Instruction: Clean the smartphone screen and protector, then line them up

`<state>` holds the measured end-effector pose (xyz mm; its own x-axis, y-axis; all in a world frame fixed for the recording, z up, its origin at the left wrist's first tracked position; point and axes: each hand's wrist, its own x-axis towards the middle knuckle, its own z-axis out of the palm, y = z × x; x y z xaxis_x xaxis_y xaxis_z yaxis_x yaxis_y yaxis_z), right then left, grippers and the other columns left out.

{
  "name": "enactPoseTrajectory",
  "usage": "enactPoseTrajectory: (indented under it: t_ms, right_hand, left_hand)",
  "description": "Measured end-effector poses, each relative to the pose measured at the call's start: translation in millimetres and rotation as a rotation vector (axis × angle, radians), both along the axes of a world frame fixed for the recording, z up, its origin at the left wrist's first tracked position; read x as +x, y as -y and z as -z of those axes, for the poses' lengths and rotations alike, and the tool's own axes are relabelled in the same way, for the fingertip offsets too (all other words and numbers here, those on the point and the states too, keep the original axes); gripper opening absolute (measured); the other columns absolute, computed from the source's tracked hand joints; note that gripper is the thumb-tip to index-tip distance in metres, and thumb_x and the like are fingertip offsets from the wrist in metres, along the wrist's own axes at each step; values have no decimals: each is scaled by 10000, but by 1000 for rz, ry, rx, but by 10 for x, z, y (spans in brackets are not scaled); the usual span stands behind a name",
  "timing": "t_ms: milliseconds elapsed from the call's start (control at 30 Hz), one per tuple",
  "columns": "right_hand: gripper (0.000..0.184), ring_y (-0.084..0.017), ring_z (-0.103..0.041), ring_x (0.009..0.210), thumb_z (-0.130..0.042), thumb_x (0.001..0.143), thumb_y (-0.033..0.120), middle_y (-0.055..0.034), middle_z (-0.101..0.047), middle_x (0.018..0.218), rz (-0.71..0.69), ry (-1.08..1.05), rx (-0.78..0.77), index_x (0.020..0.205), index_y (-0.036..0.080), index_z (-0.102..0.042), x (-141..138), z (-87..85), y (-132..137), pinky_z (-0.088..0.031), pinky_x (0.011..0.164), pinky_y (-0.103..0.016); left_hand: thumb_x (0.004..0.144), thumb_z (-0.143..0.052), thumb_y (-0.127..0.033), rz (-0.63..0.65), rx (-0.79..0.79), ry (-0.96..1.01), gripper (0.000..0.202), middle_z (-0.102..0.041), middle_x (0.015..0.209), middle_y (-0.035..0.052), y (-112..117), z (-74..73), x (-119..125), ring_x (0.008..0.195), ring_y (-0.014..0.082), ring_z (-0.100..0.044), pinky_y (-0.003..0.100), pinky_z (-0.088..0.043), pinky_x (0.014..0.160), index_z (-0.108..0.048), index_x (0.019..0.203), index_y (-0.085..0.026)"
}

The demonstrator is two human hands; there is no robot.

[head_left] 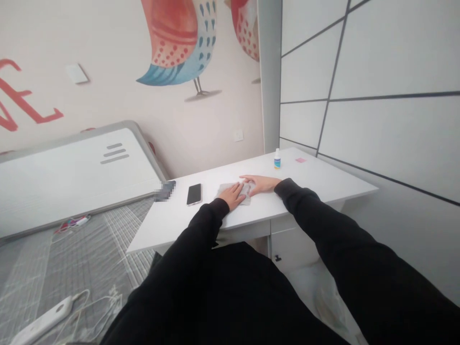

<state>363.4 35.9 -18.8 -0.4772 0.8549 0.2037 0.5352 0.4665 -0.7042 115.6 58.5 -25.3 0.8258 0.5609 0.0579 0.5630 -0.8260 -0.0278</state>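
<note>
Found the grey cloth [246, 201] on the desk [309, 179], at three o'clock from the phone [194, 194], with the left hand [233, 195] spread flat upon it and the right hand [263, 184] loosely curved, ungripping, at its three o'clock edge. Judged it light, soft and limp, best pinched at the free corner near five o'clock. Took the half-covered long axis as nine to three o'clock, with no clear front.
</note>
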Motion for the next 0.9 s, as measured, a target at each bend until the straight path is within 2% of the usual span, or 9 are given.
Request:
enactPoseTrajectory:
  t_ms: [100,167,300,433,533,633,733,800,900]
  right_hand:
    - [1110,-318,-410,1459,-878,667,367,-136,-529,1514,12,-14,23,1608,194,-316,22,19,-5,-246,1244,-446]
    - [1130,-313,-413,1457,-881,667,389,-129,-547,1496,7,-9,28,1615,201,-295,27,21,6,-228,1251,-452]
    - [1171,-298,-532,1352,-886,676,459,-109,-627,1401,-21,-24,-4,1629,211,-251,9,11,45,-249,1240,-451]
    - [1198,-302,-523,1360,-894,668,467,-102,-651,1372,-45,-56,-30,1633,198,-238,-19,-21,67,-245,1239,-453]
    - [1186,-305,-522,1361,-902,662,458,-104,-654,1373,-57,-48,-36,1628,205,-261,-37,-62,76,-245,1238,-446]
    - [1149,-306,-525,1360,-899,673,442,-101,-658,1369,-60,-39,-35,1619,209,-290,-49,-98,91,-256,1235,-444]
    - [1084,-307,-498,1392,-882,693,398,-103,-642,1394,-49,-30,-5,1605,209,-327,-51,-101,89,-257,1239,-443]
    - [1047,-311,-460,1427,-876,681,350,-120,-563,1490,-37,-27,26,1585,203,-368,-45,-83,70,-254,1243,-433]
    - [1047,-311,-439,1446,-866,673,306,-145,-486,1556,-26,-26,35,1583,184,-362,-27,-45,38,-256,1242,-431]
  left_hand:
    - [1077,-302,-417,71,17,31,639,-199,1689,199,-29,-11,256,1567,298,-236,505,-315,1234,-173,1625,-114]
    - [1072,-331,-426,79,5,38,658,-202,1689,198,-37,-12,233,1561,298,-253,497,-313,1241,-162,1630,-122]
    - [1052,-404,-442,44,-28,23,666,-215,1690,173,-30,13,-197,1556,289,-272,471,-307,1257,-218,1625,-158]
    - [1062,-369,-444,16,-62,8,654,-178,1700,169,42,57,-766,1567,295,-233,476,-292,1261,-218,1628,-153]
    - [1075,-320,-435,-28,-50,13,633,-144,1709,167,91,55,-914,1575,334,-185,547,-308,1235,-186,1639,-180]
    - [1070,-358,-442,-19,-27,-13,615,-160,1707,164,84,5,-652,1568,358,-201,565,-311,1224,-233,1632,-225]
    - [1058,-405,-465,-30,-25,-30,641,-175,1701,173,57,-64,-155,1554,368,-245,553,-322,1219,-239,1632,-232]
    - [1057,-396,-488,-42,-29,-13,681,-139,1702,188,47,-97,122,1559,369,-224,548,-322,1219,-191,1641,-203]
    - [1055,-357,-534,2,-39,42,750,-107,1699,201,32,-95,240,1566,335,-206,510,-307,1237,-97,1649,-155]
